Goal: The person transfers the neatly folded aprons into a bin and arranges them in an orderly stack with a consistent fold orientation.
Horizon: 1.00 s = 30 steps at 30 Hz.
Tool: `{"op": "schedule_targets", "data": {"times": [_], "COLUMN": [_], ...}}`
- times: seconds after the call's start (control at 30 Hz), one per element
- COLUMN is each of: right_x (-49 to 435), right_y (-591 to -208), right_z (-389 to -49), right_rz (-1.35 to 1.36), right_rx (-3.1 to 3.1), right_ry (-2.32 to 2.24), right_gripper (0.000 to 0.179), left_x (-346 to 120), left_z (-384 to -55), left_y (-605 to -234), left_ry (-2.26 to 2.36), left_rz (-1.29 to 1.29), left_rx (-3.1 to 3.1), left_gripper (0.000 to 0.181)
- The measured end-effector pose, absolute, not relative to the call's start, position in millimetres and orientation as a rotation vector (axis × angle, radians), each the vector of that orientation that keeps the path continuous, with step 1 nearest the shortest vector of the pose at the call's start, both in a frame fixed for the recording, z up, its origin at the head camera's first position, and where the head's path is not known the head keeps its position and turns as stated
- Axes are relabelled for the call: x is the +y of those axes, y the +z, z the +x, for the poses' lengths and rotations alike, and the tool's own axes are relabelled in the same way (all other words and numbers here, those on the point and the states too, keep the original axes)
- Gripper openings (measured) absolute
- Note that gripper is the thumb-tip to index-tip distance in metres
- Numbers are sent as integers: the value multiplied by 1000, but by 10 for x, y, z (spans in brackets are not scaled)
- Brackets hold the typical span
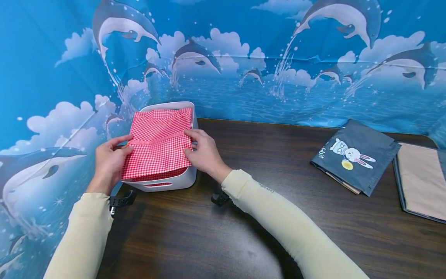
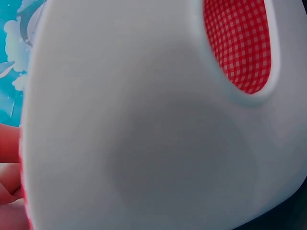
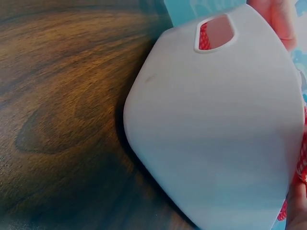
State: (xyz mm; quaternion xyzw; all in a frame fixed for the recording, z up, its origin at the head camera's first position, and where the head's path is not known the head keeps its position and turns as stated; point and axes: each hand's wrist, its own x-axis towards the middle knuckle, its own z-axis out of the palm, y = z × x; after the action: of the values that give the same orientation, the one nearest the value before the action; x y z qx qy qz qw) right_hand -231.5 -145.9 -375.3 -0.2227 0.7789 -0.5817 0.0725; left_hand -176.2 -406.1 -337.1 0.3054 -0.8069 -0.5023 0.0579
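A red-and-white checked cloth (image 1: 158, 145), folded, lies in the top of a white plastic bin (image 1: 191, 176) and overlaps its left rim. My left hand (image 1: 108, 162) pinches the cloth's left edge between thumb and fingers. At the opposite edge, my right hand (image 1: 207, 153) pinches the cloth beside the bin's right rim. The left wrist view is mostly filled by the bin wall (image 2: 120, 120), with checked cloth (image 2: 240, 43) showing through its handle slot. In the right wrist view, the bin's side (image 3: 216, 115) hides most of the hand.
The bin stands on a dark wooden table (image 1: 244, 232) near its left end. To the right lie a folded dark grey cloth item (image 1: 352, 155) with a rabbit print and a beige, grey-edged folded piece (image 1: 423, 180). A dolphin-printed blue curtain (image 1: 226, 89) hangs behind.
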Motion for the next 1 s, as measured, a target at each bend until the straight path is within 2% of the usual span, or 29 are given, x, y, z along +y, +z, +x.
{"op": "schedule_targets", "data": {"times": [0.57,1.0], "right_x": [-1492,-1523], "right_y": [-3593,-3653], "right_z": [-2399,-2381], "right_rz": [-623,-643], "right_rx": [2373,2314], "right_ry": [-1778,-1741], "right_gripper": [56,60], "left_x": [-4051,-4122], "left_z": [-1867,-1972], "left_y": [-3328,-3341], "left_ry": [-1446,-1371], "left_rz": [905,906], "left_rx": [-2466,-2514], "left_gripper": [47,47]}}
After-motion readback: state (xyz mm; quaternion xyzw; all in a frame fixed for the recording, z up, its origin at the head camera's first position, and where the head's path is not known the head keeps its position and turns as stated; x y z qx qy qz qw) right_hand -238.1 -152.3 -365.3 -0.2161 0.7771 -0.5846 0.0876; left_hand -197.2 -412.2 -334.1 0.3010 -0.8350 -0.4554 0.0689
